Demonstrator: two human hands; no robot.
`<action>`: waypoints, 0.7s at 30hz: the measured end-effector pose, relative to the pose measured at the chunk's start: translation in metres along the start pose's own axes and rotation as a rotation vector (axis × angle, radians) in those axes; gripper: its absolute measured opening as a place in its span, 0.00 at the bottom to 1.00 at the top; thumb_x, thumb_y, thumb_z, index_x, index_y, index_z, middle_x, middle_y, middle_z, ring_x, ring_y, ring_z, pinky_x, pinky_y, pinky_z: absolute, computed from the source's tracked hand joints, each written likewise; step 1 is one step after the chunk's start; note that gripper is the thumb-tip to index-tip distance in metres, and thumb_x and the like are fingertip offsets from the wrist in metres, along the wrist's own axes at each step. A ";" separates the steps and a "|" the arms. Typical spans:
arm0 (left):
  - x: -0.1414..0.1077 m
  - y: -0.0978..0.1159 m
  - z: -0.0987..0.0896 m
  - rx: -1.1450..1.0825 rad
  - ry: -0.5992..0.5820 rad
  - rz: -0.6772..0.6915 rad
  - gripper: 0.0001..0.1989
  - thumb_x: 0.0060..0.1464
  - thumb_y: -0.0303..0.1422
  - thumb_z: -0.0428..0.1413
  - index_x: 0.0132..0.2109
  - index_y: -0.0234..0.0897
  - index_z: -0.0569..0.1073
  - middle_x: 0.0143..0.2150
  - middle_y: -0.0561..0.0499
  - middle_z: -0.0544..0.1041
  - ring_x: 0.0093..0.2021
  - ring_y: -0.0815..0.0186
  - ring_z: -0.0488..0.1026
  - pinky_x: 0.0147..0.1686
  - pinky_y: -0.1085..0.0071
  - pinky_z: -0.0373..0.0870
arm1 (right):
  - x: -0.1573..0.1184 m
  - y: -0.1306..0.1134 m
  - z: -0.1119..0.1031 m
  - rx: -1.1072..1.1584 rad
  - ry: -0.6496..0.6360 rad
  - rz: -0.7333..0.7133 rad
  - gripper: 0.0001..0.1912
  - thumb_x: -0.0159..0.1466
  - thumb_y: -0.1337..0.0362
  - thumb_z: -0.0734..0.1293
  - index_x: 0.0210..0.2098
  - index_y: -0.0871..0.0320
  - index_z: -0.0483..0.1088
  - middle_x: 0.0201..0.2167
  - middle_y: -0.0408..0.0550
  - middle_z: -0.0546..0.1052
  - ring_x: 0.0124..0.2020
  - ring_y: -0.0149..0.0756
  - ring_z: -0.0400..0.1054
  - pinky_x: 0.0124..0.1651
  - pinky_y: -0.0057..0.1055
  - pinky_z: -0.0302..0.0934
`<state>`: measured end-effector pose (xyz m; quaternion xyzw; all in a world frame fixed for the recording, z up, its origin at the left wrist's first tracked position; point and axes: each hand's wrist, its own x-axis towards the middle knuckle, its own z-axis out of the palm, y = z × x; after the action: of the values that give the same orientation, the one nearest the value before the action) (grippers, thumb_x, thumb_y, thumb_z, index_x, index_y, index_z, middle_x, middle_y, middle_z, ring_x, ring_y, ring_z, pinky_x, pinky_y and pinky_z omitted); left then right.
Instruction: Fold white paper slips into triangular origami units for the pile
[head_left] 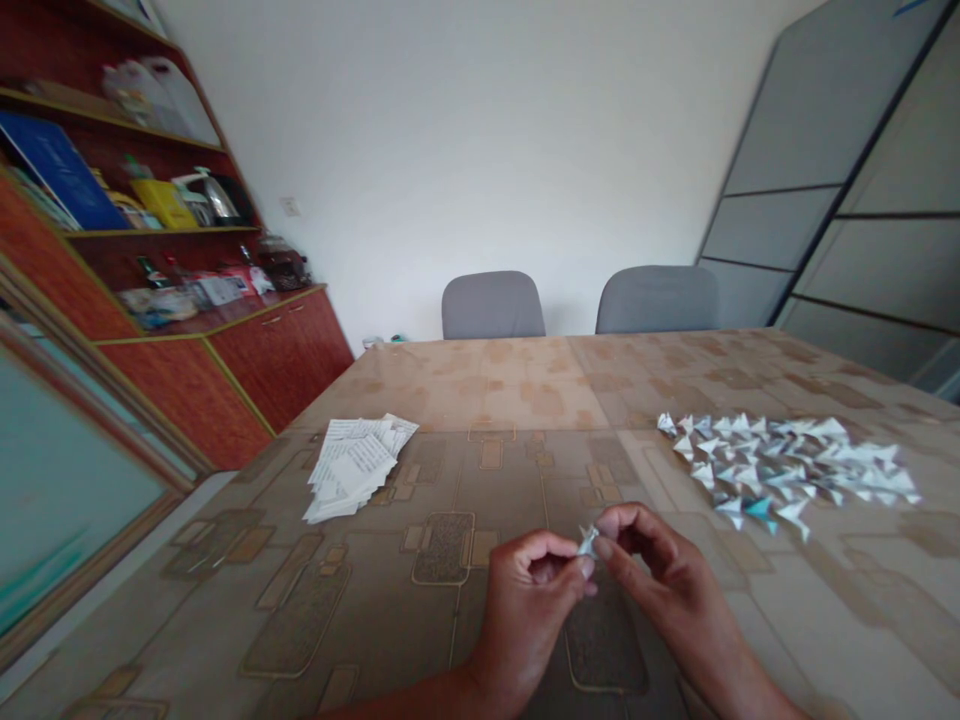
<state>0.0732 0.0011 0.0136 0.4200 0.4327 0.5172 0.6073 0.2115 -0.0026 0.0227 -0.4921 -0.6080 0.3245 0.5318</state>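
Observation:
Between my two hands is a small folded paper piece, whitish and pointed, held above the near part of the table. My left hand pinches its lower left side between thumb and forefinger. From the other side, my right hand grips its upper right edge with thumb and fingertips. Fingers cover much of the piece, so its full shape cannot be made out. To the left lies a loose stack of printed paper sheets. Several small folded paper figures stand in rows on the right, one of them teal.
The table wears a brown patterned cover. Behind its far edge stand two grey chairs, a left one and a right one. A red-brown shelf cabinet is at the left, grey wardrobe doors at the right.

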 end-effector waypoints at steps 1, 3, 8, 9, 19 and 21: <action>0.000 0.000 0.000 0.001 -0.006 -0.003 0.18 0.35 0.43 0.69 0.24 0.34 0.74 0.20 0.53 0.74 0.21 0.68 0.73 0.25 0.72 0.75 | 0.000 -0.001 0.000 0.008 -0.019 0.011 0.08 0.59 0.59 0.67 0.27 0.56 0.69 0.23 0.43 0.71 0.26 0.34 0.67 0.29 0.28 0.65; 0.000 0.000 -0.001 -0.003 -0.023 -0.005 0.19 0.35 0.44 0.69 0.25 0.34 0.74 0.21 0.53 0.74 0.22 0.68 0.73 0.26 0.71 0.75 | 0.000 -0.001 -0.001 0.020 -0.049 0.023 0.09 0.59 0.59 0.67 0.27 0.56 0.69 0.23 0.43 0.71 0.26 0.35 0.67 0.29 0.29 0.65; -0.002 0.001 -0.005 -0.032 -0.089 -0.001 0.20 0.41 0.46 0.67 0.32 0.32 0.77 0.26 0.48 0.78 0.26 0.66 0.76 0.30 0.71 0.73 | 0.000 -0.002 -0.001 0.059 -0.085 0.039 0.10 0.61 0.57 0.66 0.27 0.56 0.70 0.23 0.43 0.72 0.26 0.35 0.68 0.30 0.29 0.64; -0.003 0.002 -0.006 -0.036 -0.101 0.001 0.20 0.43 0.46 0.66 0.33 0.32 0.78 0.26 0.48 0.79 0.26 0.66 0.76 0.29 0.72 0.72 | 0.000 -0.001 -0.001 0.068 -0.087 0.042 0.10 0.61 0.57 0.66 0.28 0.56 0.70 0.23 0.43 0.72 0.26 0.35 0.68 0.30 0.29 0.64; -0.002 0.002 -0.005 -0.104 -0.117 -0.099 0.19 0.43 0.44 0.67 0.32 0.30 0.80 0.23 0.48 0.78 0.24 0.69 0.73 0.28 0.75 0.68 | -0.005 0.002 0.003 0.197 -0.171 0.084 0.14 0.65 0.53 0.65 0.29 0.57 0.67 0.22 0.41 0.71 0.25 0.34 0.67 0.31 0.30 0.63; -0.001 0.001 -0.005 -0.120 -0.109 -0.129 0.19 0.41 0.44 0.68 0.31 0.30 0.80 0.23 0.48 0.78 0.24 0.69 0.73 0.27 0.75 0.68 | -0.005 0.001 0.004 0.197 -0.181 0.080 0.14 0.65 0.53 0.65 0.29 0.57 0.67 0.22 0.41 0.71 0.25 0.34 0.68 0.31 0.30 0.63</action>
<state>0.0682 0.0002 0.0137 0.3819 0.3933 0.4783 0.6860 0.2080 -0.0067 0.0188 -0.4300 -0.5986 0.4464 0.5074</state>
